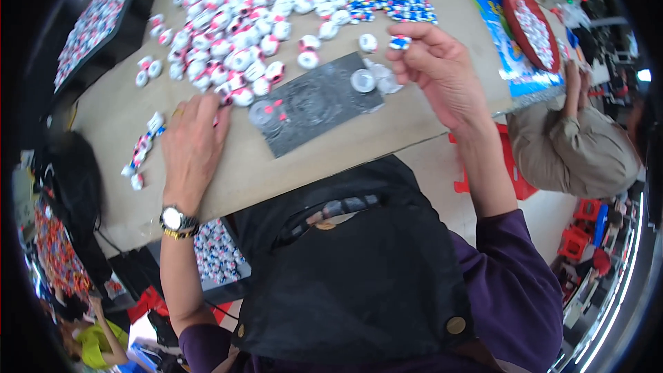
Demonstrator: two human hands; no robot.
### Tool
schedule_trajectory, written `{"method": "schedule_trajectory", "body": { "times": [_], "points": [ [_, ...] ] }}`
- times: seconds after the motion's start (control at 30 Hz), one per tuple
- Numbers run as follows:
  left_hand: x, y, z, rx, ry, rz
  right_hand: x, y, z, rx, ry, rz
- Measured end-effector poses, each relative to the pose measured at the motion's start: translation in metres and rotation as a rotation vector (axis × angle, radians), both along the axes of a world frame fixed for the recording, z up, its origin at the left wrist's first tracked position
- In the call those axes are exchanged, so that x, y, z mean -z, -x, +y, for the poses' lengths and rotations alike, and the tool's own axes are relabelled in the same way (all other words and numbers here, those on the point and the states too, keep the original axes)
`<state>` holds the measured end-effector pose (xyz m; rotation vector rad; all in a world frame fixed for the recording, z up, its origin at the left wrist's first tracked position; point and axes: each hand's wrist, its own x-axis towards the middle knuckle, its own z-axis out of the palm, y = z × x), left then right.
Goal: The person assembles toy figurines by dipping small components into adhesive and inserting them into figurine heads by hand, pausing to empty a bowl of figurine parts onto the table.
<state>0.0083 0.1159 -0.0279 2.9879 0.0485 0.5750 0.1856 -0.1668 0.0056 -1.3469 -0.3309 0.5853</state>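
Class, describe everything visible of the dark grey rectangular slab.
The dark grey rectangular slab looks like stone or metal, with pale smears. It lies flat and slanted on the beige table, right end farther from the person. Round translucent discs rest at both ends, small pink pieces at the left. Neither the left hand nor the right hand touches it.

Worn on the head, the wide fisheye camera looks down, near the fingers (421,32) and worktable (117,124).

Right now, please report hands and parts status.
Right hand pinching small blue-white piece. Left hand at white-pink pile, grip unclear. Dark board between hands.
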Motion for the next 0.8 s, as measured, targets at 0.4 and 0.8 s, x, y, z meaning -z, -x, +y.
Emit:
{"method": "schedule_trajectory", "body": {
  "times": [0.4, 0.8],
  "points": [
    [-0.048, 0.032, -0.043, 0.238, 2.541, -0.108, 0.001, 0.002, 0.003, -0.081, -0.001, -0.168],
    [-0.027, 0.016, -0.103, 0.291, 2.79, 0.053, 0.001, 0.001, -0.009, -0.157, -0.142, 0.144]
  ]
}}
